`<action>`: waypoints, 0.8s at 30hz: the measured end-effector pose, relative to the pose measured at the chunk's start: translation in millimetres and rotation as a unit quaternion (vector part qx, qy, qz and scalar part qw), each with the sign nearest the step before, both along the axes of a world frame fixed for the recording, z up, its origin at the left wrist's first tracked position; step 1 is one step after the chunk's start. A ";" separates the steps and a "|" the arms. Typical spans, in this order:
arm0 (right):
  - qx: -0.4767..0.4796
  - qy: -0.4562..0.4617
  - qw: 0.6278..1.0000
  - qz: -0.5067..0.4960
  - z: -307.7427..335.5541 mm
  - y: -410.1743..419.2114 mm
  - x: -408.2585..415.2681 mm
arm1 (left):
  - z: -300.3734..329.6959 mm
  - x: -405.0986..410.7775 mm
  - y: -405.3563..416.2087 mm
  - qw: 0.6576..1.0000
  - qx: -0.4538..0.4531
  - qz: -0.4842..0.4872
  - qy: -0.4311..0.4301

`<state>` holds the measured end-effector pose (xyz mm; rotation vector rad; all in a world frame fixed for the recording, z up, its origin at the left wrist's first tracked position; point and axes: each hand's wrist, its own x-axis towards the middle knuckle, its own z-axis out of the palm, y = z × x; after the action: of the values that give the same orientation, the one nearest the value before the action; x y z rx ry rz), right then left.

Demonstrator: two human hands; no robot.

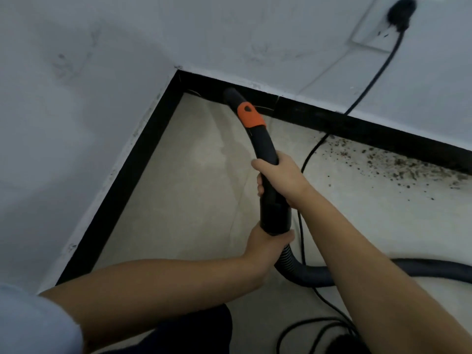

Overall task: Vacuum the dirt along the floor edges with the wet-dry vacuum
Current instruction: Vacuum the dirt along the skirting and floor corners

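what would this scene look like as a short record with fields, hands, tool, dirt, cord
left hand: left hand grips the lower end of the vacuum wand, where the ribbed hose joins
right hand: right hand grips the wand higher up
nozzle: nozzle tip at the black baseboard near the corner
dirt: dirt scattered along the baseboard to the right, not yet vacuumed
cord: power cord runs from the wall outlet down to the floor
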<state>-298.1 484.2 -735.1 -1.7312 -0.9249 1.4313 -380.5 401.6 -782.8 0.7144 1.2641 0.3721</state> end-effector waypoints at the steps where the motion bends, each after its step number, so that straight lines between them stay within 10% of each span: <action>1: 0.030 0.003 1.000 -0.006 10.3 -12.2 6.1 | 7.2 0.9 -6.6 1.000 0.019 -0.020 -0.008; 12: 0.280 0.105 0.945 -0.132 74.9 -112.9 90.5 | 68.3 49.6 -19.0 0.941 0.137 -0.306 -0.049; 24: -0.113 0.046 0.943 -0.310 -26.5 -171.0 146.5 | -7.1 112.2 -117.2 0.949 -0.126 -0.285 -0.055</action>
<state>-151.5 313.2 -761.6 -1.8733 -0.1273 1.2013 -268.3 284.4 -790.0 0.7900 0.9243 -0.2192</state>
